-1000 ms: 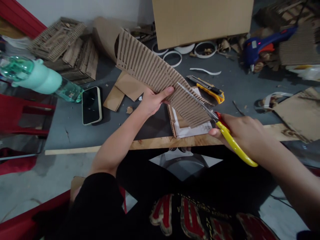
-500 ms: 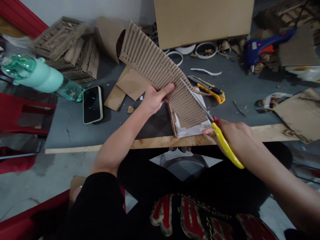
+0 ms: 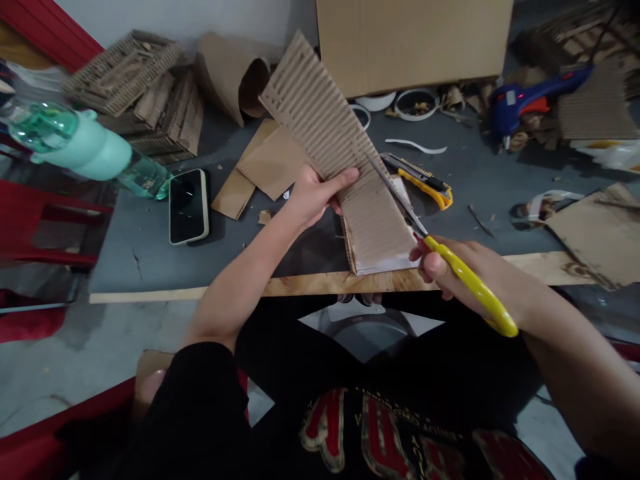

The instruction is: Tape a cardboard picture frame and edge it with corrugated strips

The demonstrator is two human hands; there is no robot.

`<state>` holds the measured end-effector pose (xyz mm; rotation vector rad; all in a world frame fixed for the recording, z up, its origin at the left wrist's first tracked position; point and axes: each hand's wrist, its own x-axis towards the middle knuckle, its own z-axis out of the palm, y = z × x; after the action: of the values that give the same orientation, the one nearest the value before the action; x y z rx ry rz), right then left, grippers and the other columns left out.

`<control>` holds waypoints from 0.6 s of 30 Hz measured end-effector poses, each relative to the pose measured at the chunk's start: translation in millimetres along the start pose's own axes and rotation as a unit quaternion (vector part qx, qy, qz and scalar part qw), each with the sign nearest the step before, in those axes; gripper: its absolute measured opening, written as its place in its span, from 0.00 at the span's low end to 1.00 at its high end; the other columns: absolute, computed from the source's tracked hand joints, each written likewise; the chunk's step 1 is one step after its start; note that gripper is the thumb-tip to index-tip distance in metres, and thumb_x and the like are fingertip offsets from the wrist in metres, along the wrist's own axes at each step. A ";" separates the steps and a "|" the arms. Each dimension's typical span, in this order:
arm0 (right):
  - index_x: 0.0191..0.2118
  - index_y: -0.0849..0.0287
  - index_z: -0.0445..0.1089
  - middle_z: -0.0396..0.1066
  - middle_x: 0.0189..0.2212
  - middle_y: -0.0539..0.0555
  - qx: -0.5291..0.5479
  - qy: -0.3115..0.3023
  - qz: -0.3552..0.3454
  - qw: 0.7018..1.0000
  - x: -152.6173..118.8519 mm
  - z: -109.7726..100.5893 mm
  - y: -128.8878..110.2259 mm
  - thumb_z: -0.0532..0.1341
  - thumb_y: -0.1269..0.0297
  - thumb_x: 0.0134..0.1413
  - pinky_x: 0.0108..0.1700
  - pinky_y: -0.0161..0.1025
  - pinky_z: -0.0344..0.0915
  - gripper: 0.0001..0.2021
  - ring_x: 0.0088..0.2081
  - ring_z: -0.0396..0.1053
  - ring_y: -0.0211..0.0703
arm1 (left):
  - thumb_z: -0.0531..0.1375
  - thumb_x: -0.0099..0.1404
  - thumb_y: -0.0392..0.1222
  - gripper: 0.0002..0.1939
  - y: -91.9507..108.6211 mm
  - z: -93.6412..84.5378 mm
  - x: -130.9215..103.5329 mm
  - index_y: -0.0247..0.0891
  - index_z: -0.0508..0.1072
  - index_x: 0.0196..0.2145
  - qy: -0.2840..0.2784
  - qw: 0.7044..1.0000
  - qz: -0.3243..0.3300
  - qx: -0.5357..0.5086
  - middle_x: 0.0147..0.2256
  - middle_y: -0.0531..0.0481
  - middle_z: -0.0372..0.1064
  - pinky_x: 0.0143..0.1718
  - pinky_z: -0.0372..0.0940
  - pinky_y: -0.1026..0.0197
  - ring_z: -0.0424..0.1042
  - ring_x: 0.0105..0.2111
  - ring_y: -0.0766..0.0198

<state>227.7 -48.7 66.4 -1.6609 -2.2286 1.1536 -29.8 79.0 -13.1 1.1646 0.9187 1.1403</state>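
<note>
Gripping one corrugated cardboard strip [image 3: 340, 160], left hand [image 3: 315, 193] pinches it; right hand [image 3: 465, 270] clasps one pair of scissors [image 3: 440, 253], one utility knife [image 3: 417, 177] just beyond.

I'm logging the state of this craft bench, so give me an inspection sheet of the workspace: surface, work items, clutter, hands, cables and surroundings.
Surface: grey tabletop with a wooden front edge strip, scattered with offcuts.
Work items: corrugated cardboard strip, held tilted above the table; yellow-handled scissors, blades along the strip's right edge.
Clutter: utility knife, phone, green bottle, blue glue gun, tape rings, flat cardboard pieces, stacked corrugated pieces, large cardboard box.
Hands: left hand grips the strip's left edge; right hand holds the scissors.
Cables: a dark cord near the glue gun, upper right; its route is unclear.
Surroundings: red furniture at left, concrete floor.
</note>
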 end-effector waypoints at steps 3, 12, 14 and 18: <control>0.30 0.49 0.62 0.70 0.22 0.56 -0.004 0.010 0.028 1.000 2.8 -2.2 -6.7 0.34 0.12 0.56 0.29 0.46 0.61 0.44 0.24 0.68 0.49 | 0.79 0.56 0.64 0.29 2.3 6.6 -8.5 0.39 0.78 0.40 -0.017 1.000 0.013 0.003 0.37 0.46 0.80 0.34 0.85 0.52 0.86 0.41 0.48; 0.31 0.49 0.63 0.68 0.22 0.55 -0.040 0.041 0.061 0.996 -1.2 5.3 2.3 0.36 0.15 0.59 0.30 0.45 0.56 0.42 0.22 0.65 0.48 | 0.78 0.58 0.67 0.31 -4.1 14.6 -13.7 0.42 0.75 0.44 -0.014 1.000 -0.004 -0.017 0.38 0.45 0.77 0.43 0.87 0.46 0.84 0.53 0.39; 0.32 0.49 0.62 0.69 0.22 0.54 -0.039 0.046 0.061 0.996 -0.6 8.7 4.3 0.39 0.17 0.62 0.30 0.45 0.56 0.39 0.22 0.65 0.48 | 0.78 0.58 0.67 0.31 -5.6 14.0 -13.0 0.41 0.75 0.43 -0.021 0.999 0.003 -0.026 0.37 0.45 0.77 0.46 0.87 0.46 0.83 0.55 0.40; 0.33 0.49 0.62 0.69 0.22 0.53 -0.046 0.065 0.042 0.996 0.4 16.8 11.5 0.43 0.22 0.66 0.30 0.44 0.53 0.34 0.23 0.66 0.48 | 0.78 0.59 0.66 0.29 -9.3 11.3 -10.3 0.41 0.76 0.42 -0.026 0.999 0.005 -0.033 0.37 0.46 0.78 0.51 0.85 0.47 0.83 0.55 0.43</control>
<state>227.6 -55.4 47.2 -1.8245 -2.1824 0.9432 -19.4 66.5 -20.4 1.1410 0.8292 1.1349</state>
